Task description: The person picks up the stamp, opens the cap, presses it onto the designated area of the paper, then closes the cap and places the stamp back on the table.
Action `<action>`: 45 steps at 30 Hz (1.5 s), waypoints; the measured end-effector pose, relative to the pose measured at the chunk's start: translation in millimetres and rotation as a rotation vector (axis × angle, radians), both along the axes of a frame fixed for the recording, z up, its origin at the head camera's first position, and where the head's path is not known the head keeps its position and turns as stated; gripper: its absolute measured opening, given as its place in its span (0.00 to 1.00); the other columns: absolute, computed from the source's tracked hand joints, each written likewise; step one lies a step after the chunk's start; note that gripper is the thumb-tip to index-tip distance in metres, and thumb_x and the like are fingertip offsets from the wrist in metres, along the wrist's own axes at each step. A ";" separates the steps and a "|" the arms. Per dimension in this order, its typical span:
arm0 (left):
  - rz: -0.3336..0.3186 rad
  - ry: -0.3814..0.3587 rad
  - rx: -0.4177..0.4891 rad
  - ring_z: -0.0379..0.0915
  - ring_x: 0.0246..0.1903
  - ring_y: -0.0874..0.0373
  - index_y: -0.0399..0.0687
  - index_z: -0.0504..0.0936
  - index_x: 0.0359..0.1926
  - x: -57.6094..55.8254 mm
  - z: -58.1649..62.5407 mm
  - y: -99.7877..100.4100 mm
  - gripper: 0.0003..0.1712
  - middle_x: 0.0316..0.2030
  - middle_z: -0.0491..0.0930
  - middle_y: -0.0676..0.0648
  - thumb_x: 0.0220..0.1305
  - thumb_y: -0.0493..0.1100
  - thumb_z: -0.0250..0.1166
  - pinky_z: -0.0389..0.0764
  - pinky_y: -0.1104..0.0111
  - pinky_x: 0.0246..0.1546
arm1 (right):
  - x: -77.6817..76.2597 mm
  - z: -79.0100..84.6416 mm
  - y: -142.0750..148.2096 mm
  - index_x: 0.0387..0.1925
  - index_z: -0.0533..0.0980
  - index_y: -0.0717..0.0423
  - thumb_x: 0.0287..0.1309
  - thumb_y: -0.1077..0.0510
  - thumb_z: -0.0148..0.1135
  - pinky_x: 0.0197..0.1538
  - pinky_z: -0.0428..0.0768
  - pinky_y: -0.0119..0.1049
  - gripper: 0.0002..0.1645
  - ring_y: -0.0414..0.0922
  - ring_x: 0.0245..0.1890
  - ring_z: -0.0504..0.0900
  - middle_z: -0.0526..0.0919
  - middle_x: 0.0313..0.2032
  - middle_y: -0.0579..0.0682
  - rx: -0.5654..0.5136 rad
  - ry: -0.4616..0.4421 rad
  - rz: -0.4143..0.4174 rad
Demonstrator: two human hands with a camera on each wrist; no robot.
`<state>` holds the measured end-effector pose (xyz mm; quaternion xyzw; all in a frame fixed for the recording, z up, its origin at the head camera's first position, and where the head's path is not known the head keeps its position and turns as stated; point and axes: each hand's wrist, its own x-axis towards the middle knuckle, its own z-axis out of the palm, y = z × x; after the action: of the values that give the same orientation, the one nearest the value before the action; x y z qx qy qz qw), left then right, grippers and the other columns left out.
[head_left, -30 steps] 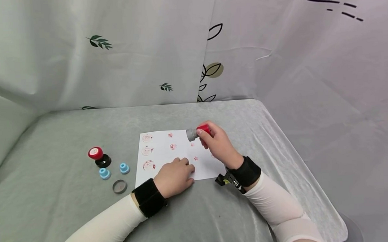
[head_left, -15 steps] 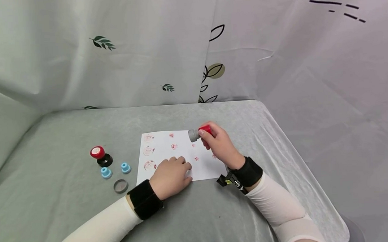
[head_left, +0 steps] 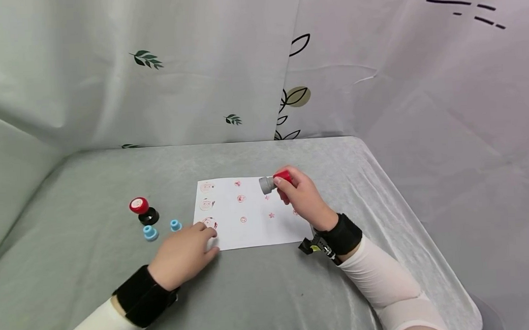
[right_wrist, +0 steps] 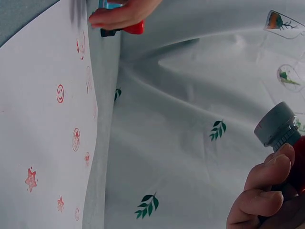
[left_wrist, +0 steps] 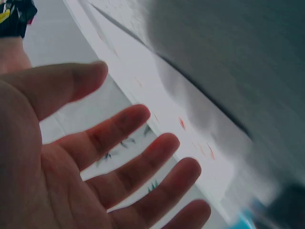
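My right hand grips a stamp by its red handle, holding it above the white paper. The stamp's grey end points left; in the right wrist view this grey end is apart from the sheet. My left hand is over the paper's near left corner, and in the left wrist view its fingers are spread with nothing between them. Red prints of faces, stars and small round shapes mark the sheet. Beside the left hand is a light-blue stamp piece, partly covered.
Left of the paper, a red-topped stamp leans on a black round piece. A second light-blue piece stands close by. Grey cloth covers the table, with a patterned curtain behind it.
My left hand has moved left off the middle of the paper, uncovering a smiley print and now covering the grey ring. My right hand still holds the stamp in nearly the same place.
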<state>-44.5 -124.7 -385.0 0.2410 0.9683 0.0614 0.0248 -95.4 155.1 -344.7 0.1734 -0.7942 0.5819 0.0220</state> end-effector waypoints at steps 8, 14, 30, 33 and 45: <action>0.037 0.000 0.005 0.74 0.34 0.51 0.44 0.84 0.43 5.6 1.7 -31.4 0.20 0.38 0.80 0.45 0.53 0.51 0.72 0.80 0.55 0.36 | 2.2 2.9 1.8 0.41 0.72 0.64 0.70 0.57 0.53 0.25 0.70 0.36 0.11 0.48 0.21 0.69 0.71 0.22 0.57 0.003 -0.007 0.009; 0.014 -0.005 -0.005 0.73 0.37 0.49 0.43 0.84 0.42 8.9 -2.9 -47.7 0.18 0.38 0.80 0.43 0.51 0.47 0.73 0.79 0.53 0.38 | 5.0 4.8 -1.3 0.42 0.72 0.66 0.70 0.62 0.53 0.25 0.69 0.32 0.09 0.48 0.21 0.68 0.71 0.23 0.58 -0.014 -0.026 0.025; 0.039 -0.067 -0.013 0.75 0.31 0.56 0.41 0.80 0.46 9.0 -10.2 -75.9 0.21 0.38 0.79 0.44 0.50 0.37 0.74 0.81 0.57 0.34 | 23.2 33.3 -12.4 0.40 0.71 0.72 0.68 0.68 0.51 0.28 0.70 0.36 0.06 0.51 0.22 0.68 0.69 0.22 0.64 0.018 -0.003 0.052; 0.050 -0.065 -0.008 0.74 0.30 0.57 0.41 0.80 0.46 9.2 -10.1 -75.3 0.22 0.36 0.79 0.45 0.49 0.39 0.75 0.81 0.58 0.32 | 22.4 32.0 -11.6 0.40 0.71 0.72 0.68 0.68 0.51 0.28 0.70 0.35 0.06 0.50 0.21 0.67 0.70 0.22 0.61 0.009 -0.007 0.053; 0.078 -0.035 0.039 0.74 0.33 0.56 0.36 0.79 0.48 5.3 -2.1 -60.4 0.27 0.39 0.81 0.43 0.50 0.47 0.75 0.81 0.54 0.36 | 17.6 26.4 -9.8 0.40 0.71 0.70 0.68 0.67 0.52 0.28 0.70 0.34 0.07 0.50 0.22 0.68 0.70 0.22 0.59 0.006 -0.016 0.045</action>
<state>-39.3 -185.0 -387.1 0.2026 0.9749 0.0854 0.0345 -77.9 145.4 -318.3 0.1865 -0.7921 0.5812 0.0019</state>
